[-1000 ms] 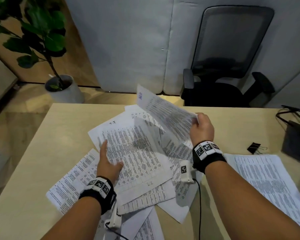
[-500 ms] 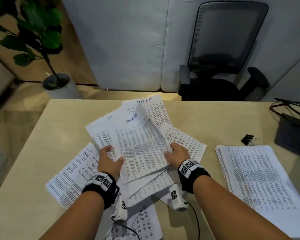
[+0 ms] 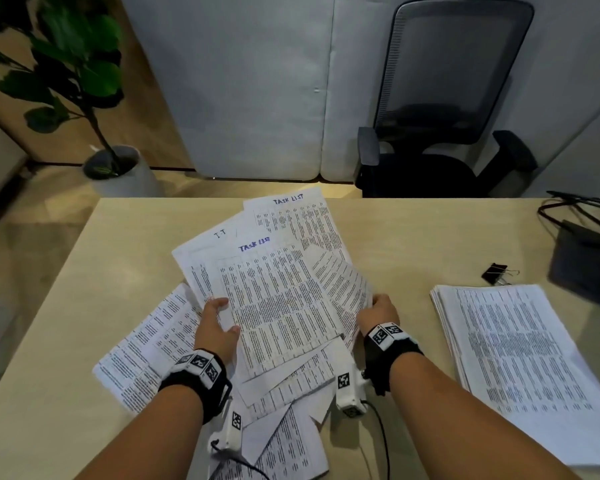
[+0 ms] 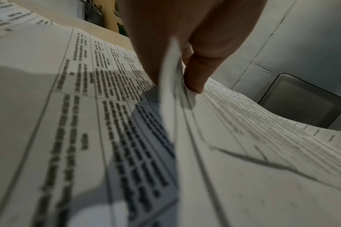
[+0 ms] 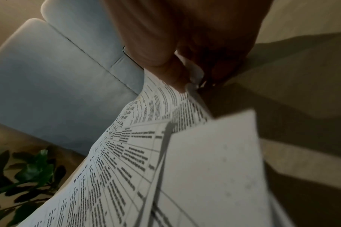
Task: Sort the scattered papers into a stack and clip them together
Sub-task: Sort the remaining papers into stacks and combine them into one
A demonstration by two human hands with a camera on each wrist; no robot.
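Observation:
Printed sheets lie fanned out in the middle of the table, a "TASK LIST" page [image 3: 278,299] on top. My left hand [image 3: 217,323] grips the left edge of a bunch of these sheets [image 4: 177,86], thumb on top and fingers below. My right hand [image 3: 376,311] pinches their right edge [image 5: 192,83]. More loose pages [image 3: 146,348] spread out to the left and toward me under my wrists. A squared-up paper stack [image 3: 513,358] rests to the right. A black binder clip [image 3: 497,273] lies just beyond that stack.
A dark pouch with cables [image 3: 586,258] sits at the table's right edge. An office chair [image 3: 444,116] stands behind the table, a potted plant [image 3: 94,109] on the floor at the far left. Bare tabletop [image 3: 101,271] shows left of the papers.
My right hand brought the lifted sheet down onto the pile, then slid out to its right edge. My left hand closed on the left edge. The bunch now bows between both hands.

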